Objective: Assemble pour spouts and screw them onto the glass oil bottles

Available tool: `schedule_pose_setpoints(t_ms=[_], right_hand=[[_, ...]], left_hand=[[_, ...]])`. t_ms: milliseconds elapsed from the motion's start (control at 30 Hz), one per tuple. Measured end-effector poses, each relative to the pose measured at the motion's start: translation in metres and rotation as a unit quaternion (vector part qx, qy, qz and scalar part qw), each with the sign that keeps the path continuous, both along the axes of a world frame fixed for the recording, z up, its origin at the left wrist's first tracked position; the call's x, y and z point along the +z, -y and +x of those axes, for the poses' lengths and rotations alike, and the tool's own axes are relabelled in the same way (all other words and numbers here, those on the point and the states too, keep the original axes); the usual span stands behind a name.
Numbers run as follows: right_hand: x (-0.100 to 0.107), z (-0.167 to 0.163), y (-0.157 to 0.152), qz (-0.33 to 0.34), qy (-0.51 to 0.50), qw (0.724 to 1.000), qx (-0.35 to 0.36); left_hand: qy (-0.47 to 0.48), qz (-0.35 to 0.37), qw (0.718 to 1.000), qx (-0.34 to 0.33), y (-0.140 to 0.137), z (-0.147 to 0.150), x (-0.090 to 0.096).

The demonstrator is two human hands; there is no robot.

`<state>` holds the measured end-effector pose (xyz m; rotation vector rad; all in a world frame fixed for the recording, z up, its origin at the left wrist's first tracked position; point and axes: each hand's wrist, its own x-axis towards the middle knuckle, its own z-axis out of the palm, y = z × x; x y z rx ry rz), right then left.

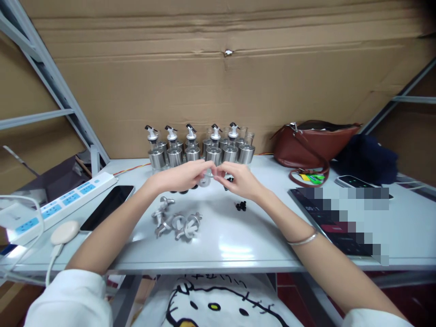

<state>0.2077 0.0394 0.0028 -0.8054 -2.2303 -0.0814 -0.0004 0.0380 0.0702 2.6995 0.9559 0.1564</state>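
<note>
Above the middle of the table, my left hand (pixel 187 176) pinches a grey-white pourer spout (pixel 205 180) whose round collar hangs below the fingers. Fingertips of my right hand (pixel 238 178) come together at the same spot, closed against the left fingers; what they grip is too small and covered to make out. On the table below my left hand lies a loose cluster of grey-white pourer spouts (pixel 180 223). A small heap of black parts (pixel 241 206) sits below my right hand. More black pieces (pixel 229 182) are partly hidden behind the hands.
Behind the hands stand rows of glass-and-steel bottles (pixel 175 156), several topped with pourers. To the left are a power strip (pixel 64 204), a phone (pixel 108 208) and a round white charger (pixel 64 232). A brown bag (pixel 313 145), dark cap (pixel 369 156) and tablet (pixel 330 222) lie right.
</note>
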Motion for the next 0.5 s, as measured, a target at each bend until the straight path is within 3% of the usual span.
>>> schedule_pose_setpoints(t_ms=[167,367,500], right_hand=[[-0.0008,-0.0042,0.0036,0.047,-0.006,0.999,-0.003],[0.0008,-0.0026,0.0032,0.069,-0.034,0.996,-0.045],[0.0002,0.0000,0.0019,0.064,-0.024,0.997,-0.020]], left_hand=[[0.081,0.015,0.996,-0.022,-0.0034,0.0028,-0.0042],[0.157,-0.119,0.980,-0.015,0.0004,0.0055,-0.0037],[0.159,-0.137,0.978,-0.008,0.0035,0.0040,0.0000]])
